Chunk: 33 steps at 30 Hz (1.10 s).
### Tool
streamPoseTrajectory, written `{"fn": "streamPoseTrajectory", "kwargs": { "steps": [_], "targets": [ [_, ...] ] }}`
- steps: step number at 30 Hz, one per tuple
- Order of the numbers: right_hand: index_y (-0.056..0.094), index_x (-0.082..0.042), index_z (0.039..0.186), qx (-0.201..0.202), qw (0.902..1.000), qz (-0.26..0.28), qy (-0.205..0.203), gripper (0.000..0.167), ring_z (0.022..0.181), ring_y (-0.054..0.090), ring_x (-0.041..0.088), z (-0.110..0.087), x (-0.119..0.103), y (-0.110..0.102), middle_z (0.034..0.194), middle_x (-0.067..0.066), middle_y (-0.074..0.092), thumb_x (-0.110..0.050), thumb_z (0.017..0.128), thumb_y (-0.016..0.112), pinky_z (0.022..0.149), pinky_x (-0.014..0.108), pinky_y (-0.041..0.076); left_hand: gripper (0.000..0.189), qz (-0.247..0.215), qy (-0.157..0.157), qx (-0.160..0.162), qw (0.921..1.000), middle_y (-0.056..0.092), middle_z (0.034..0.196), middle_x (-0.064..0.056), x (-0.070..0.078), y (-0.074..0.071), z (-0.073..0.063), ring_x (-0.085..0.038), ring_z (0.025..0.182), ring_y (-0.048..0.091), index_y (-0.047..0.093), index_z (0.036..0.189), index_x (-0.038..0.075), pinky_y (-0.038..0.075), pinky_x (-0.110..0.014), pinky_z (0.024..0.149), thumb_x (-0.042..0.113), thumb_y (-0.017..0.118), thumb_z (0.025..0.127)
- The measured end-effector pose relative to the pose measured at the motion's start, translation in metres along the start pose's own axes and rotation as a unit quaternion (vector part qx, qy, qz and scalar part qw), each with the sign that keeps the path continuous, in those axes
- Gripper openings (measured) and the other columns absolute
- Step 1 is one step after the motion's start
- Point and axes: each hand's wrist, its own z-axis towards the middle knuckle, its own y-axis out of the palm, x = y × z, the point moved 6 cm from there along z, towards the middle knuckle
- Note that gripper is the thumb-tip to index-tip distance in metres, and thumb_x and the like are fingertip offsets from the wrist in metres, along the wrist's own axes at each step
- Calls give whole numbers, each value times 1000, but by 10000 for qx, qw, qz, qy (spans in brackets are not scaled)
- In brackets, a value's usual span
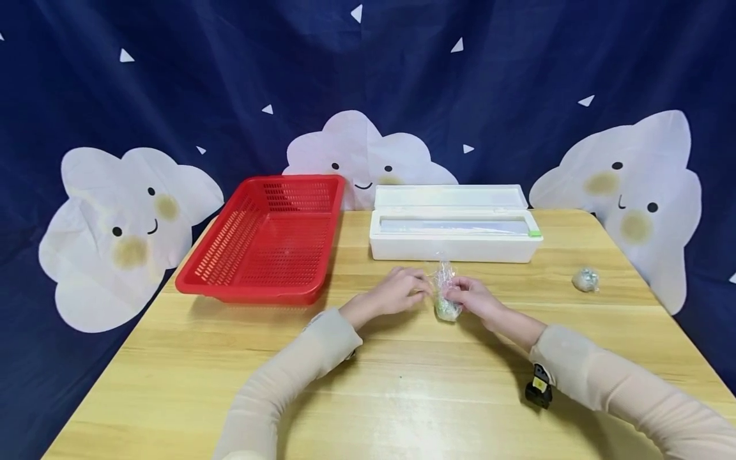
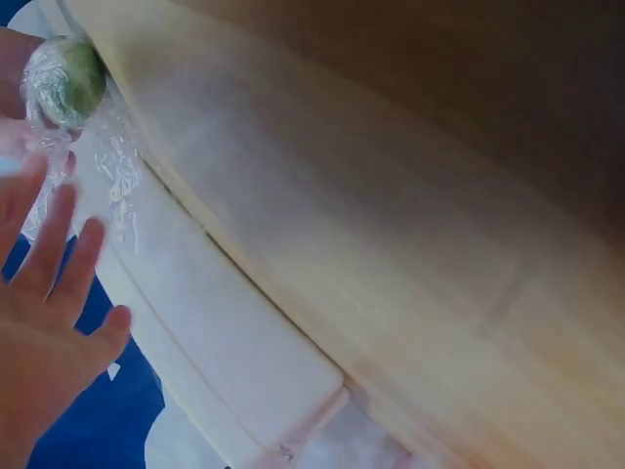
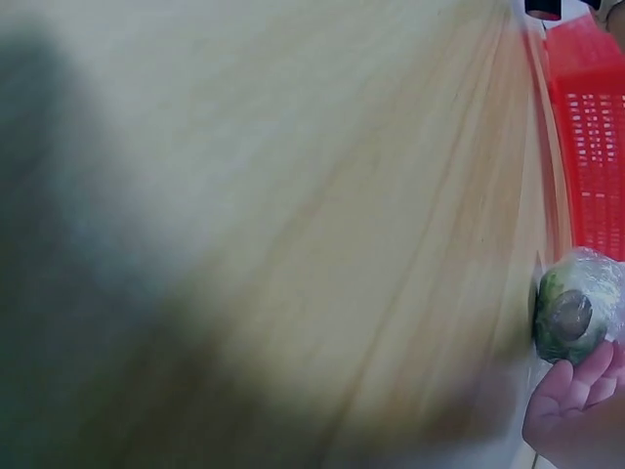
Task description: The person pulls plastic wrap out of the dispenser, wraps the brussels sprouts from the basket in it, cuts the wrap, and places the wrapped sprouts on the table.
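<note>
A rounded green piece of produce [image 1: 446, 311] is wrapped in clear cling film, its loose film [image 1: 444, 273] gathered upward. A round brown patch on the wrapped green piece [image 3: 562, 308] shows in the right wrist view, like the pit of a halved avocado, but its kind is not certain. My right hand [image 1: 474, 296] pinches the film just above the produce. Beside it on the left is my left hand [image 1: 398, 291], its fingers spread and holding nothing. Behind both hands stands a white cling film dispenser box [image 1: 454, 248] with its lid raised.
A red perforated plastic basket [image 1: 287, 297] stands at the back left of the wooden table [image 1: 402, 396]. Toward the right edge lies another small film-wrapped bundle [image 1: 586, 280]. A dark blue curtain with cloud shapes [image 1: 368, 150] hangs behind the table.
</note>
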Motion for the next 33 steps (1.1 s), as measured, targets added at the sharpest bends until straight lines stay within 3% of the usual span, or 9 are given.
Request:
{"fn": "streamPoseTrajectory", "kwargs": {
  "steps": [3,6,9,15,21,27,30,33],
  "targets": [
    [37,15,124,117,9999,-89,-38,46,75,49,6,1,1,-3,88,0,51,-4,85,52,66,19,44,28,362,405,390,9978,54,115,-2,11,-4,2,-15,107,50,65,113,17,36,-34,96,11,57,87],
    [35,14,126,240,9995,-195,-33,48,77,50,8,1,2,-4,92,3,52,-4,85,53,69,20,44,41,666,750,310,9945,46,125,-6,21,1,4,-18,115,45,54,128,17,34,-32,99,10,53,88],
    [31,13,129,286,9993,-227,-41,52,82,51,10,1,3,-2,98,7,52,-4,85,54,74,22,45,49,760,855,115,9934,39,136,-9,26,6,6,-22,124,40,41,138,13,29,-32,104,9,50,90],
    [10,9,139,522,9982,-270,-120,75,81,46,12,-3,1,-2,93,7,44,-5,84,59,73,20,44,54,700,810,-380,9935,27,147,-13,24,16,11,-23,133,29,27,142,2,24,-33,107,6,46,91],
    [4,7,141,759,9898,-1018,-644,86,78,40,14,-8,-6,-3,88,7,39,-7,81,64,67,21,40,59,-6,155,-1334,9909,17,150,-1,13,28,15,-17,138,15,19,145,15,18,-50,106,12,46,93],
    [15,5,140,681,9721,-1845,-1276,82,79,42,19,-14,-13,-7,95,14,40,-10,79,68,66,25,40,55,-323,-119,-1827,9826,18,150,-10,4,32,20,-25,136,21,25,144,16,18,-50,107,17,46,94],
    [29,6,133,606,9535,-2280,-1873,73,83,45,22,-22,-18,-8,97,17,44,-7,75,71,69,29,42,55,-414,-164,-1978,9792,18,149,-15,1,34,20,-30,134,26,26,144,16,21,-45,107,17,47,93],
    [42,7,118,370,9274,-2715,-2546,59,87,49,26,-32,-21,-3,98,15,49,-1,69,74,74,37,46,56,-641,-243,-2046,9764,18,149,-15,-2,35,20,-30,134,26,26,144,16,20,-44,107,15,47,92]
  ]
}}
